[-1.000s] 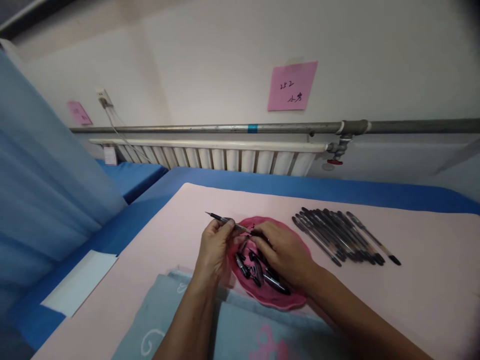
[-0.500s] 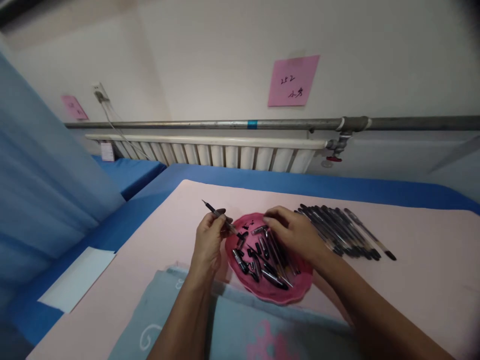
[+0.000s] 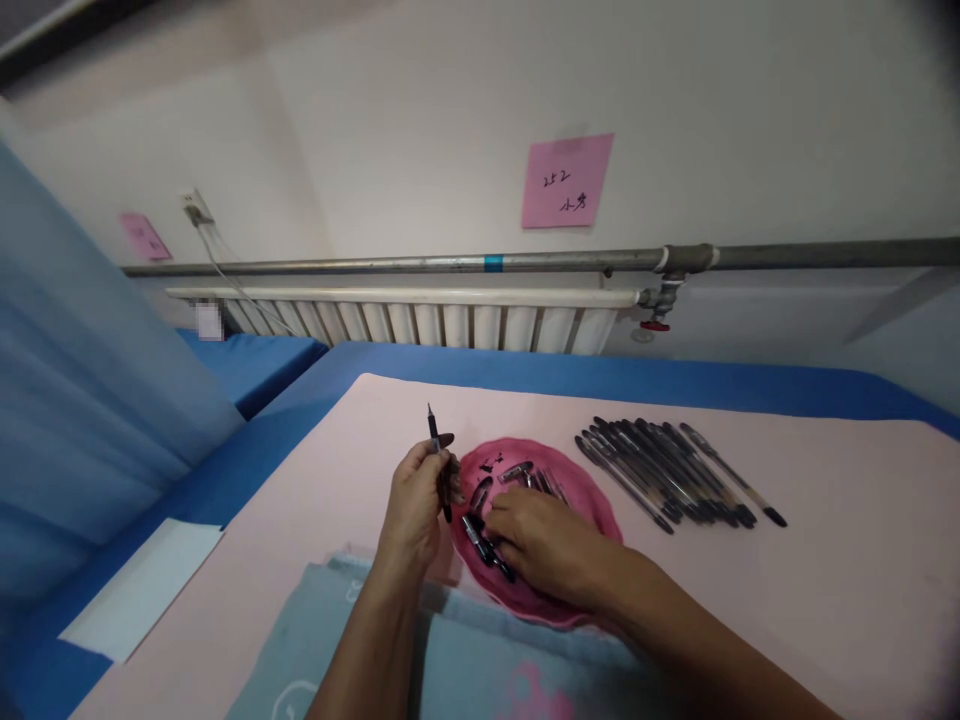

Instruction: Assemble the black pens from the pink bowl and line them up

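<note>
A black pen [image 3: 444, 470] without a cap is held near upright in my left hand [image 3: 411, 500], its metal tip pointing up. The fingers of that hand are closed round its middle, at the left rim of a pink scalloped plate [image 3: 611, 520]. My right hand [image 3: 544, 535] reaches down into this plate with its fingers bent together; whatever is between the fingertips is hidden. Around it lie clear and black pen caps [image 3: 476, 540], several pen parts and small black bits [image 3: 491, 463]. My right hand covers much of the plate's contents.
Right of the plate lies a row of capped black pens [image 3: 660, 470] on the pink sheet [image 3: 840, 560]. A blue-green cloth [image 3: 465, 650] is in front of the plate. White paper [image 3: 142, 585] lies at the left. Behind the blue bed edge [image 3: 525, 370] stands a radiator [image 3: 450, 325].
My right hand has moved from the plate's right rim to the left, down among the caps. The pen in my left hand has turned more upright. The view has shifted slightly.
</note>
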Tool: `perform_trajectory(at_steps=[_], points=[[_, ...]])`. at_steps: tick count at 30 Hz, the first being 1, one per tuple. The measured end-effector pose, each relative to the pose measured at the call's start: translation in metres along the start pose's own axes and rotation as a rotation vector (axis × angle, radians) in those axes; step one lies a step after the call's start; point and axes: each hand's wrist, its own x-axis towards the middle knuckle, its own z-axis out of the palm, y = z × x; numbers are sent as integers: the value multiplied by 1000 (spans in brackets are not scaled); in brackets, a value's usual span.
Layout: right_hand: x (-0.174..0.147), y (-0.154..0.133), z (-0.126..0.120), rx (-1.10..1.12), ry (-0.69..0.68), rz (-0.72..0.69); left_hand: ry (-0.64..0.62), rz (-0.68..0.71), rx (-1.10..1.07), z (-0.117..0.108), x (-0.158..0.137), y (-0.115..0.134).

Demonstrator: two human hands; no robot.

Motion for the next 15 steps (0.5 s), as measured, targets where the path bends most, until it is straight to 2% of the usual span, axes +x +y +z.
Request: perform_trajectory(at_steps=[9, 12, 15], points=[[0, -4, 11, -137, -78, 82, -50, -23, 15, 0, 0, -3], [-2, -2, 16, -77, -77, 171, -50, -25, 23, 0, 0, -3], [-4, 1, 23, 20, -20, 243, -47, -36, 26, 1, 0, -2]])
